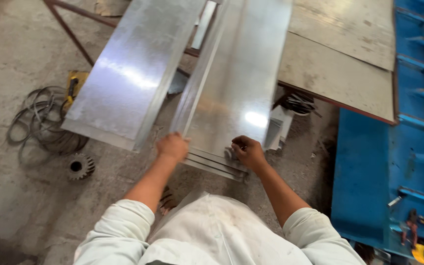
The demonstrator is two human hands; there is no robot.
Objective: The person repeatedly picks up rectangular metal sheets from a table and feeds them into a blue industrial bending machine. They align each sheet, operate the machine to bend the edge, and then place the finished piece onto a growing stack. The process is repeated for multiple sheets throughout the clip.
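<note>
Both the left hand (172, 146) and right hand (248, 152) grip the near end of the stacked metal sheets (236, 83) resting on the frame; sharp edges may cut bare fingers if the stack slips.

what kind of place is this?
Probably a sheet-metal fabrication workshop: both hands, left hand and right hand, grip stacked galvanized sheets; a gear and coiled wire lie on the concrete floor.

A gray concrete floor (6, 196) carries coiled wire (40, 122) and a steel gear (80, 166).
</note>
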